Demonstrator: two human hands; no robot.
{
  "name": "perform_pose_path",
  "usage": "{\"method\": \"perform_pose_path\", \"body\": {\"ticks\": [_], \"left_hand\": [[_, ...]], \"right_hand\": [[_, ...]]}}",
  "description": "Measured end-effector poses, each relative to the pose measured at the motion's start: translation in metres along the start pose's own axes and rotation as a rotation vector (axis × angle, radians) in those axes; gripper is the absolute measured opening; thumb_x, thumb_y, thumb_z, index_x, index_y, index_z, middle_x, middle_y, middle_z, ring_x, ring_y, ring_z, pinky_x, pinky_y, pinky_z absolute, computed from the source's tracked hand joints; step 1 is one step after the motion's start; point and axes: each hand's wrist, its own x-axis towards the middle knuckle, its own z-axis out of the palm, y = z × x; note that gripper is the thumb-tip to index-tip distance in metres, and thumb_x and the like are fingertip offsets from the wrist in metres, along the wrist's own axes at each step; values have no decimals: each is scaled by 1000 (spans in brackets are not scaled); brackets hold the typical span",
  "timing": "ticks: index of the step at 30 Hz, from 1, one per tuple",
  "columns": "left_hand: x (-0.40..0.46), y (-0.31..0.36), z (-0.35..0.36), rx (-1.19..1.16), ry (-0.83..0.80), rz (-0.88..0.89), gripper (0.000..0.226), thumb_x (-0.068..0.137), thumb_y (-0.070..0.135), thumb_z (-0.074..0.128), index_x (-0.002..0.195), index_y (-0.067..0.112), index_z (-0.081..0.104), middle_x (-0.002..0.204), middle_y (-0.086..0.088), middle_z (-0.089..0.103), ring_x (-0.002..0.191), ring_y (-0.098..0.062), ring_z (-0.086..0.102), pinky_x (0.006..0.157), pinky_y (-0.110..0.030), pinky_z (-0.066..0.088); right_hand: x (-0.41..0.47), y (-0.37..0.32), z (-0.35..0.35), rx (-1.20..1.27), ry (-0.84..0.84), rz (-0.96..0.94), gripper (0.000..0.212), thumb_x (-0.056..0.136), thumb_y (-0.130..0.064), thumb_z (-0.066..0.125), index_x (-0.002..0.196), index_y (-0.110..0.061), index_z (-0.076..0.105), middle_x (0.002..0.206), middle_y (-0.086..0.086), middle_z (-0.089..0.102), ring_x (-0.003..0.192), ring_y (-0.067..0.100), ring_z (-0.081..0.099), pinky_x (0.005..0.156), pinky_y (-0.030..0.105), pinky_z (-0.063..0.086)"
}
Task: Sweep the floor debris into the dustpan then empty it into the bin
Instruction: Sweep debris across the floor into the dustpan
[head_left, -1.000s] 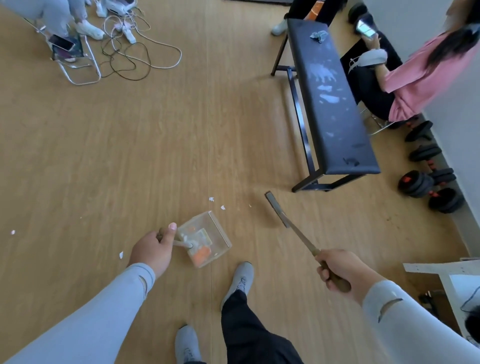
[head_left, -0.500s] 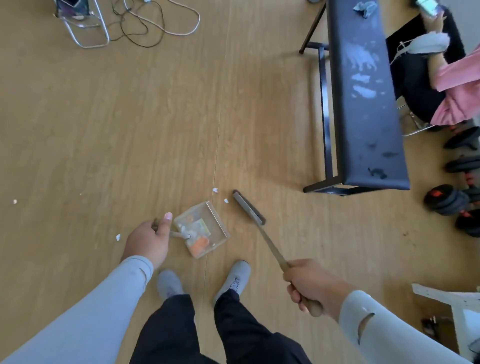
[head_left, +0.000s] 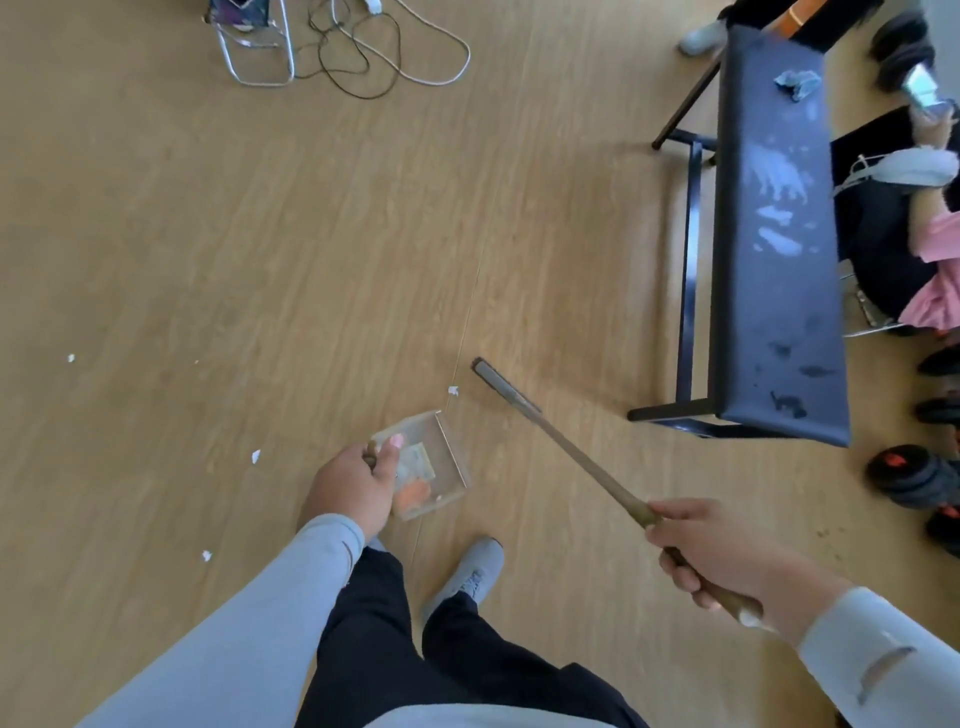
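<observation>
I can read no words, numbers or brand marks anywhere here. The paper scrap inside the dustpan is too blurred to make out, and the phone screen shows only glare.

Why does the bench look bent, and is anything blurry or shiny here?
Head view: the wide lens bows the bench and floor lines near the edges; pale glare patches sit on the bench top; the brush and dustpan look slightly smeared.
</observation>
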Motion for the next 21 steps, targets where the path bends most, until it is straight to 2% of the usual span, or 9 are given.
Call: {"method": "perform_pose_path", "body": {"ticks": [5,7,11,13,16,19,21], "left_hand": [[2,-1,-8,-13,-35,-14,54,99,69,38,90,21,61,84,2,65,73,-15,60,60,-34,41],[-1,-10,-17,-21,-28,-36,57,99,68,37,89,17,60,84,0,66,74,-19,61,61,-35,41],[-4,-30,-35,-97,78,-109,59,98,69,37,73,18,51,69,0,58,65,-22,56,57,-35,37],[-1,-33,-38,-148,110,-144,61,99,68,38,72,16,54,69,-4,62,64,-24,59,56,-34,38],[4,-32,-31,-139,118,-169,60,98,69,38,81,16,61,75,-5,66,69,-24,62,57,-34,40],[6,-32,-22,-128,129,-162,61,97,71,37,84,16,61,75,-4,65,69,-25,62,56,-34,40],[7,-34,-21,-131,135,-161,61,97,72,37,84,17,61,77,-3,65,72,-25,62,58,-35,40]], "right_hand": [[43,-51,29,-140,88,-44,17,99,-13,52,109,-20,64,60,8,57,49,18,47,45,29,41],[53,-68,39,-207,94,-49,17,99,-14,50,108,-15,65,60,9,58,50,20,47,48,31,41],[61,-81,54,-394,83,-67,25,96,-12,47,109,-5,67,60,9,61,50,22,51,48,29,44],[60,-77,61,-501,56,-66,27,95,-8,48,112,0,67,70,13,66,55,25,55,51,29,47],[53,-61,78,-664,19,-39,28,91,-4,50,110,-1,70,87,20,75,63,26,60,60,33,51],[40,-37,80,-617,-73,-28,29,92,-6,51,116,-7,67,73,13,66,59,21,55,55,32,48],[30,-27,54,-413,-147,14,27,96,-10,52,117,-17,67,66,11,56,51,18,46,47,29,40]]}}
